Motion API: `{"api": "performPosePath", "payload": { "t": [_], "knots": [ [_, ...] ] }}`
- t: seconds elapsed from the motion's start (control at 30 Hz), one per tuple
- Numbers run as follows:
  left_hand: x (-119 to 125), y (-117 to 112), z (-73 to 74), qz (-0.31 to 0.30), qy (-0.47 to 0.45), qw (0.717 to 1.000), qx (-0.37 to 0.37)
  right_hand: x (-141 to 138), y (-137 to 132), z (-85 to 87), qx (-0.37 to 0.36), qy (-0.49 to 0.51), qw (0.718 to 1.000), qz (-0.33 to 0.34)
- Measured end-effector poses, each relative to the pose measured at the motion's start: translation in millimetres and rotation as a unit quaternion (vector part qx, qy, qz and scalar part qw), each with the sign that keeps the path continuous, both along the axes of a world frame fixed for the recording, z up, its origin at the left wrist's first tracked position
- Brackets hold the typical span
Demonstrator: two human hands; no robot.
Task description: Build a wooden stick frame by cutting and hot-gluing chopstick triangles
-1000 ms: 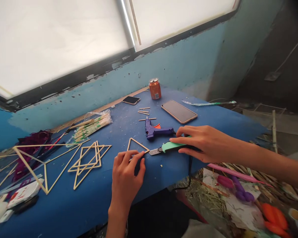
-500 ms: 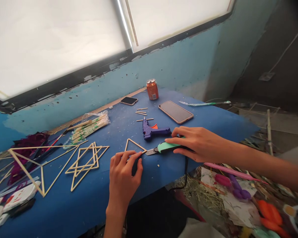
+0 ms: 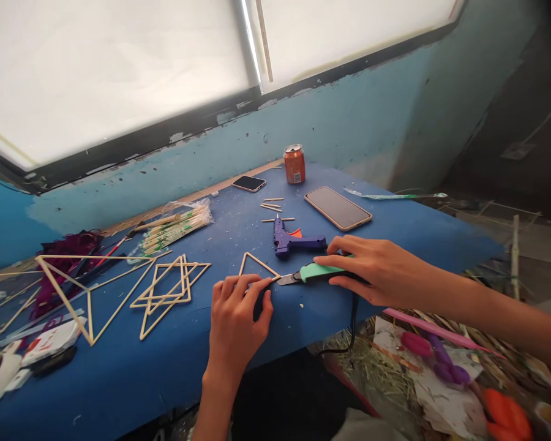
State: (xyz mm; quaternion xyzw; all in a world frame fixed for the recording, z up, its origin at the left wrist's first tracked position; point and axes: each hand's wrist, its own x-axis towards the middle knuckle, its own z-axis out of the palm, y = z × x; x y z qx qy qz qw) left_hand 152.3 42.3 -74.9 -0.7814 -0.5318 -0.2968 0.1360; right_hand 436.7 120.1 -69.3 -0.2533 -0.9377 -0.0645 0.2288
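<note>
My right hand [image 3: 367, 269] is closed round a mint-green and black utility knife [image 3: 324, 268], its blade out and pointing left. The blade lies at the right corner of a small triangle of thin wooden sticks [image 3: 261, 261]. My left hand [image 3: 241, 312] presses that triangle to the blue table with its fingers, hiding the lower side. Just beyond the knife rests a purple glue gun [image 3: 296, 241] with an orange trigger. To the left of my left hand lies a star-shaped stick frame [image 3: 168, 294], with a bigger stick frame [image 3: 92, 288] beside it.
Behind the glue gun lie several short sticks [image 3: 272, 207], a large phone [image 3: 337, 208], a smaller phone [image 3: 249, 183] and an orange can [image 3: 294, 165]. A plastic bag of sticks [image 3: 179, 226] sits near the wall. Balloons and scraps [image 3: 441, 355] litter the floor at right.
The whole view has shifted, so things appear a little farther right. Both hands keep their hold, the blade still at the triangle's corner.
</note>
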Motion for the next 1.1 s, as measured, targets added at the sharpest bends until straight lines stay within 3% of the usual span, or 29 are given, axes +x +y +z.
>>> {"api": "performPosePath", "payload": {
  "t": [1.1],
  "knots": [
    [-1.2,-1.1,2.4,0.006,0.016,1.0,0.011,1.2,-8.3,2.8,-0.004,0.002,1.0,-0.009]
  ]
}}
